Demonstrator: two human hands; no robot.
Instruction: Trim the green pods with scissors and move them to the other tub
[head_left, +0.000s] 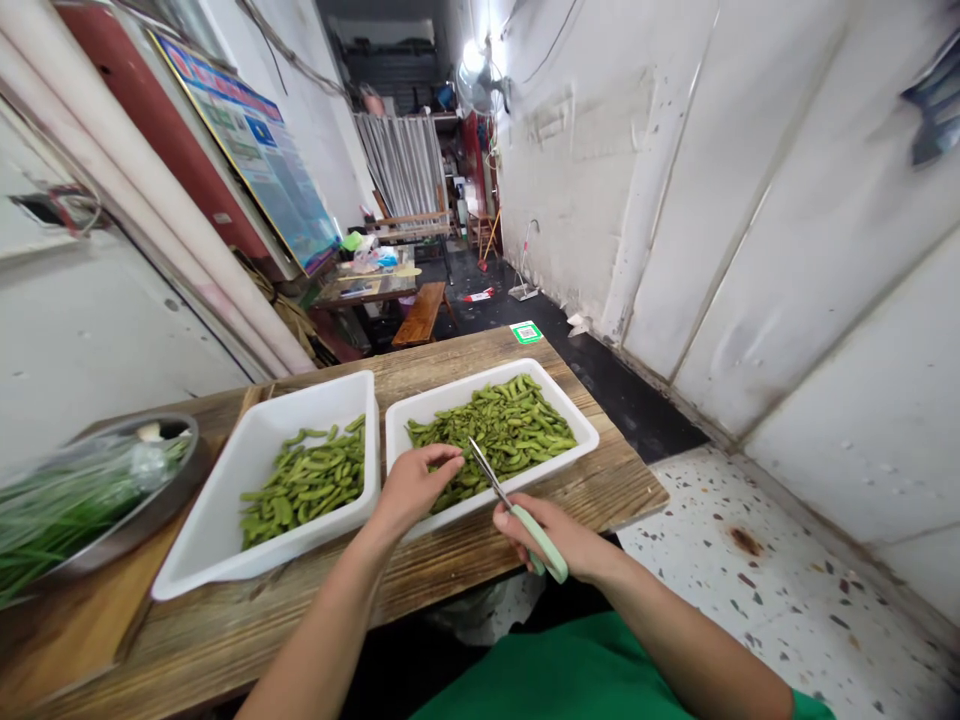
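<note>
Left end: a steel bowl (142, 532) heaped with leafy greens (75, 510) is set by the table's left edge, with a wooden board (97, 640) seen beside it.
Left tray: pods (307, 485) are gathered toward its right side; its left part (217, 520) is bare.
Left hand (416, 485): it is held over the right tray's near-left corner, thumb and fingertips brought close; whether a pod is pinched cannot be told.
Right tray (589, 437): green pods (517, 410) are spread across it, kept within both hands' reach, presumably for easy picking.
Scissors (544, 545): the blades are aimed up and left over those pods, apparently so that the tips are kept near the left fingertips.
Right hand (574, 530): its grip is closed around the green handles, beyond the tray's near edge.
Far right corner: a green-and-white card (526, 332) is placed there.
Surface: the table (442, 365) is made of grained wood.
Room: a poster (255, 150), a grey curtain (405, 165) and pale, scuffed walls (697, 200) are seen.
</note>
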